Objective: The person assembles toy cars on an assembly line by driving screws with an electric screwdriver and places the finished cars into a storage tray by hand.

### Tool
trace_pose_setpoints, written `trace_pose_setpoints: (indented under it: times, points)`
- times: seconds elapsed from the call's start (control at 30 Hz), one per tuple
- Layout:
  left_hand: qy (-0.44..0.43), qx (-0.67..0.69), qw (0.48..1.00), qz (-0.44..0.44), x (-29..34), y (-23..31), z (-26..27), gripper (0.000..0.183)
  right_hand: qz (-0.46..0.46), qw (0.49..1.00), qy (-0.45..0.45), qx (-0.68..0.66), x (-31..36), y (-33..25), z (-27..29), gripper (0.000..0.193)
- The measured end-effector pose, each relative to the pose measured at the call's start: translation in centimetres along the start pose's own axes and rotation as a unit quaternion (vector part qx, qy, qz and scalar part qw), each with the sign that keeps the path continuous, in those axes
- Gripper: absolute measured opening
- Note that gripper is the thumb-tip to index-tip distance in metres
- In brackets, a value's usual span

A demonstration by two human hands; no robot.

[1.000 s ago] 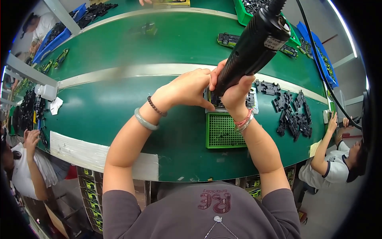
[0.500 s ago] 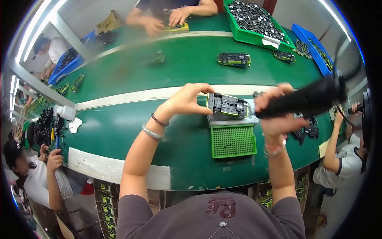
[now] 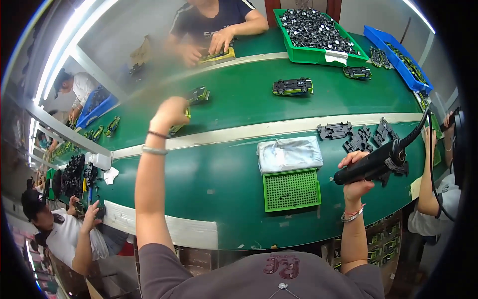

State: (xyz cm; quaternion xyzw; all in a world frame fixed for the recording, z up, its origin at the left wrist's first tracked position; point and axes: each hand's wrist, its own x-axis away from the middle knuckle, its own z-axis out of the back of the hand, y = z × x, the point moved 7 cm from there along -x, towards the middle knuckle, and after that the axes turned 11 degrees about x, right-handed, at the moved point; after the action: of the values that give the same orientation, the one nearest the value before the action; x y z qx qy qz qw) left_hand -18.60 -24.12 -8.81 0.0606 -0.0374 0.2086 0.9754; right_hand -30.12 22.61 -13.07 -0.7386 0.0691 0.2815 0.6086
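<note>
Car (image 3: 176, 129) (under left hand (image 3: 173, 110)), now off pad (image 3: 290, 153)

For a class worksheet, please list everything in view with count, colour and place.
Electric screwdriver: 1, black, right hand
Toy car: 1, yellow-green, left hand, blurred
Other toy cars: several, green-black, far side
Worktable: 1, green, centre
Rails: 2, whitish, along worktable
Wrapped block: 1, whitish, centre-right
Perforated tray: 1, green, block's near side
Chassis parts: several, black, right of block
Green bin: 1, green, far right, small parts inside
Blue bins: 2, blue, far right and far left
Container: 1, white, left
Crumpled paper: 1, white, beside container
Loose parts: many, black, left end
Flat sheet: 1, white, near-left edge
Co-workers: at least 4, dark or white tops, around worktable
Bracelets: several, mixed colours, both wrists
Sleeves: 2, dark grey, lower edge
Hands: 2, bare, left forward, right centre-right
</note>
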Motion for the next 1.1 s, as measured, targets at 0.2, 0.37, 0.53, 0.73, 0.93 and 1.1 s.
trace_pose_setpoints:
  times: [0.2,0.37,0.53,0.73,0.93,1.1]
  points:
    - [0.046,0.179,0.969,-0.162,-3.2,4.7,-3.3,0.044,0.003,1.000,-0.004,0.004,0.0,-0.3,0.2,0.083]
    - [0.105,0.210,0.948,-0.213,-3.5,11.2,0.9,0.038,0.000,1.000,-0.002,0.002,-0.1,-0.2,0.5,0.083]
    - [0.020,0.182,0.949,-0.257,-6.0,16.7,-3.9,0.023,0.003,1.000,-0.012,0.004,0.1,-0.5,0.2,0.083]
    - [0.039,0.125,0.972,-0.194,-5.4,16.4,-4.1,0.022,0.003,1.000,-0.007,-0.001,0.0,-0.4,0.4,0.083]
    - [0.168,0.153,0.963,-0.145,0.2,3.2,0.8,0.022,0.012,1.000,-0.009,-0.010,-0.1,-0.4,0.2,0.081]
    - [0.130,0.162,0.978,0.011,3.6,-9.1,-0.1,0.033,0.002,1.000,-0.024,0.016,-0.3,0.1,-0.2,0.083]
